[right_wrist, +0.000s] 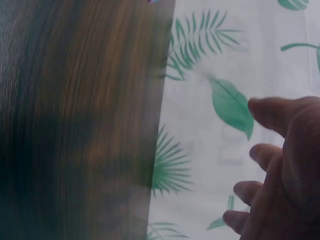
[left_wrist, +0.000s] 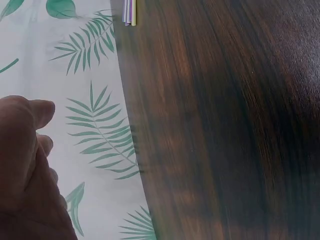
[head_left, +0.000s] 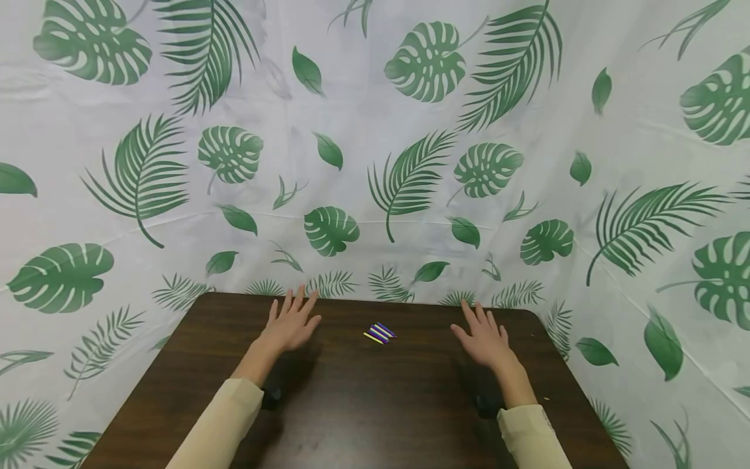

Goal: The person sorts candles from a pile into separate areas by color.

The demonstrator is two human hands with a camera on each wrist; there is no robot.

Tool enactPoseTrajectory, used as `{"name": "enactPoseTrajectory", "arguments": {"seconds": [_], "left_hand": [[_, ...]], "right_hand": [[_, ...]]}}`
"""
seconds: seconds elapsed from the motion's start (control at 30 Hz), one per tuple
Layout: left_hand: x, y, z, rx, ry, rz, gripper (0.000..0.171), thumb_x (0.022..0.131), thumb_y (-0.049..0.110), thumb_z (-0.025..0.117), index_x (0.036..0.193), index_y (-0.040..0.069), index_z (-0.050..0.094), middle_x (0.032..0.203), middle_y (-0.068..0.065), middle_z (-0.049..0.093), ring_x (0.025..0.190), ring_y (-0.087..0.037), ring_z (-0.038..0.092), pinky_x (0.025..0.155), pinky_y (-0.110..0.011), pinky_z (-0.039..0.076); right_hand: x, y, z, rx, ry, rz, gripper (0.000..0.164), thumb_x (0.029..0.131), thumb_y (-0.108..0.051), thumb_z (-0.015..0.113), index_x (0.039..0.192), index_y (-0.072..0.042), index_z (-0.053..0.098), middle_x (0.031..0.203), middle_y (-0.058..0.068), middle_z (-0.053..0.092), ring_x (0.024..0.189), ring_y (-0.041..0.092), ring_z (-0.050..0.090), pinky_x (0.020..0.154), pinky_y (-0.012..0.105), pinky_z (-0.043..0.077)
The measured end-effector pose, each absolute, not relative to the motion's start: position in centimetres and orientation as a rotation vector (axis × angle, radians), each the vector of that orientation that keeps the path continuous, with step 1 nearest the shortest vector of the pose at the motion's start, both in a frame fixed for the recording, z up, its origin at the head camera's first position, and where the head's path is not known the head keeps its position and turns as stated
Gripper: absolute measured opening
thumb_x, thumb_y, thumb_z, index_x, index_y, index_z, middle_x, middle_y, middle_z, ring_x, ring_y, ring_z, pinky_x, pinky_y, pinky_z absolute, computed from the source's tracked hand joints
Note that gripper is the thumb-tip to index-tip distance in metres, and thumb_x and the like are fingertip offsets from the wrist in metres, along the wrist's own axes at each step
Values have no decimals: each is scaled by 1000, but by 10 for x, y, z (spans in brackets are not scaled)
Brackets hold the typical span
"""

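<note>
In the head view, a small bundle of thin sticks [head_left: 380, 333], coloured yellow, purple and white, lies near the far middle of the dark wooden table [head_left: 375, 404]. To its left my left hand [head_left: 290, 327] is held above the tabletop with fingers spread. My right hand [head_left: 485, 335] hovers on the other side, its fingers spread too. Neither hand touches the sticks. The left wrist view shows the stick ends [left_wrist: 130, 12] at its top edge, and part of my left hand [left_wrist: 25, 165]. Fingers of my right hand [right_wrist: 285, 160] show at the right wrist view's edge.
A white curtain [head_left: 351, 163] printed with green leaves hangs behind the table and along its sides. A tiny pale scrap [head_left: 547, 398] lies near the table's right edge. Dark wrist cameras [head_left: 271, 397] sit under both wrists.
</note>
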State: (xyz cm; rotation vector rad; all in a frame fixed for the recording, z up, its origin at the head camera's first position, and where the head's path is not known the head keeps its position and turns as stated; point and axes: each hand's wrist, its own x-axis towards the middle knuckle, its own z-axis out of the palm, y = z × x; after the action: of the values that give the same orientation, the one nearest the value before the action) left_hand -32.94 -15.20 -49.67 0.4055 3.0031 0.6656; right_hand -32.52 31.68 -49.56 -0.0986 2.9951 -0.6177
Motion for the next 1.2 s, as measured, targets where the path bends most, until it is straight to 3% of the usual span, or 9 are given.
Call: {"name": "enactPoseTrajectory", "arguments": {"seconds": [0.13, 0.27, 0.4, 0.53, 0.73, 0.87, 1.03, 1.2], "left_hand": [[-328, -145, -498, 514, 3119, 712, 63, 114, 40, 48, 169, 12, 34, 177, -23, 24, 163, -48, 23, 127, -72, 15], [-328, -134, -496, 606, 3247, 748, 50, 110, 32, 61, 156, 12, 55, 158, -19, 54, 148, -42, 50, 117, -67, 37], [-327, -120, -498, 563, 3238, 868, 41, 107, 29, 66, 146, 17, 63, 142, -9, 67, 133, -32, 64, 109, -62, 49], [-325, -103, -510, 489, 3054, 1148, 31, 106, 23, 68, 136, 16, 69, 130, -4, 73, 117, -27, 71, 96, -57, 57], [-328, -81, -540, 401, 2862, 1334, 11, 106, 22, 68, 115, 16, 73, 109, 0, 75, 96, -17, 67, 80, -44, 54], [-330, -68, -558, 365, 2790, 1379, 9, 105, 21, 68, 106, 14, 74, 101, -1, 73, 91, -16, 64, 85, -46, 50], [-332, -55, -569, 312, 2767, 1401, 13, 105, 22, 68, 107, 12, 74, 101, -2, 75, 95, -20, 68, 94, -55, 37], [-334, -42, -571, 288, 2755, 1410, 29, 103, 23, 71, 125, 5, 67, 103, -7, 78, 96, -27, 73, 97, -59, 38]], "right_hand": [[-327, 312, -497, -81, 3038, -677, 82, 111, -58, 45, 175, -16, 15, 180, 25, 7, 163, 56, 10, 121, 83, 8], [-329, 300, -494, -71, 3118, -808, 73, 112, -45, 51, 171, -8, 28, 175, 27, 26, 159, 54, 27, 119, 81, 22], [-332, 283, -499, -77, 3136, -1038, 57, 110, -33, 57, 159, -6, 48, 156, 24, 57, 141, 47, 55, 111, 70, 44], [-335, 266, -512, -78, 3107, -1174, 35, 107, -26, 65, 137, -9, 67, 125, 14, 76, 112, 34, 72, 96, 56, 55], [-348, 238, -530, -105, 3042, -1161, 19, 104, -24, 70, 116, -11, 77, 104, 7, 76, 90, 23, 68, 80, 44, 55], [-355, 223, -539, -133, 2989, -1160, 14, 103, -22, 70, 106, -10, 78, 94, 5, 73, 79, 19, 61, 72, 37, 50], [-364, 207, -548, -169, 2944, -1227, 13, 103, -20, 70, 103, -9, 77, 97, 8, 73, 83, 20, 62, 76, 39, 53], [-374, 196, -556, -152, 2951, -1203, 12, 102, -21, 71, 106, -10, 76, 102, 7, 72, 91, 22, 63, 84, 44, 54]]}}
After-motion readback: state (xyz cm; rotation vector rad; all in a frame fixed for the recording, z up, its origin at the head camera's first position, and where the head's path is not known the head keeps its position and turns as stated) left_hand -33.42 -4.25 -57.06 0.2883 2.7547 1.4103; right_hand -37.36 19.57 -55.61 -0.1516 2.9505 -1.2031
